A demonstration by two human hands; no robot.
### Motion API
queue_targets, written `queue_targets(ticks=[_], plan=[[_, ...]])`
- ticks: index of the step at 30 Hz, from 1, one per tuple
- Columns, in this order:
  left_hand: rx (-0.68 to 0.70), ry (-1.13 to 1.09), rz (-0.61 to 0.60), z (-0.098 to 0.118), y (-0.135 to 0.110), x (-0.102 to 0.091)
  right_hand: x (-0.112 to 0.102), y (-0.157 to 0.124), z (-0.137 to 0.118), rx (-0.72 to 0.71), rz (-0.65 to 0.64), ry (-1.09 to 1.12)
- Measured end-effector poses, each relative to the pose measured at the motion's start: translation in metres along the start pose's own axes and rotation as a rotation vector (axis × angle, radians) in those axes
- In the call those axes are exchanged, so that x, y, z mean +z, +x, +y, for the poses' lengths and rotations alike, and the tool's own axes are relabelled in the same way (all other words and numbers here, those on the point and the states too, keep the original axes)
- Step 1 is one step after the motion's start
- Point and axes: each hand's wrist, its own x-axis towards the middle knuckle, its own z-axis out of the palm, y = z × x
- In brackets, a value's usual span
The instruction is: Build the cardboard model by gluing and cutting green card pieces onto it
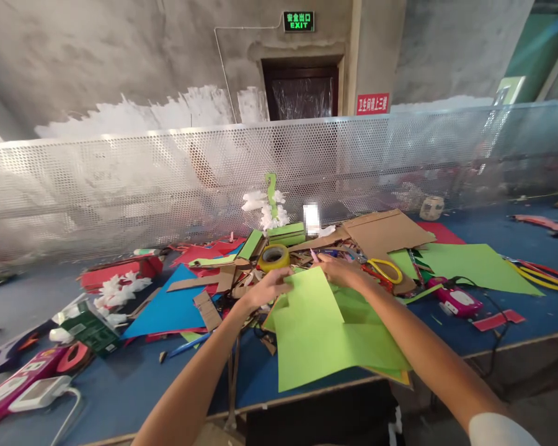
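A sheet of light green paper (314, 347), with a notch at its upper right, hangs partly over the table's front edge. My left hand (268, 287) has its fingers curled at the sheet's upper left edge. At the top edge my right hand (338, 271) is closed, with a slim pink thing (313, 255) poking up by its fingers; its kind is too small to tell. More green paper (367, 319) lies under my right forearm. Just beyond my hands are a yellow tape roll (273, 257) and yellow-handled scissors (385, 271).
Cardboard (385, 230), blue paper (167, 303) and scraps crowd the blue table (144, 384). A pink device (456, 298) and red-and-yellow scissors (542, 274) lie right. Left stand a dark green box (89, 325) and white charger (44, 393). A perforated metal screen (144, 186) borders the back.
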Motion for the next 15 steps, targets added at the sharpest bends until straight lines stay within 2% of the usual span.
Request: queue_targets(ticks=[3, 5, 7, 9, 12, 15], plan=[[-0.045, -0.116, 0.059, -0.006, 0.002, -0.008, -0.002, 0.004, -0.001, 0.016, 0.054, 0.080], [-0.055, -0.131, 0.083, -0.012, 0.004, -0.008, -0.007, 0.003, 0.001, -0.009, 0.057, 0.280], [-0.065, -0.122, 0.122, -0.017, 0.007, -0.006, -0.013, -0.002, 0.005, -0.019, -0.013, 0.558], [-0.084, -0.114, 0.189, -0.022, 0.008, -0.006, -0.017, -0.009, 0.009, -0.024, -0.120, 0.743], [-0.118, -0.112, 0.301, -0.030, 0.010, -0.008, -0.017, -0.013, 0.010, -0.028, -0.277, 0.785], [-0.141, -0.095, 0.321, -0.034, 0.010, -0.015, -0.013, -0.010, 0.008, -0.001, -0.273, 0.654]])
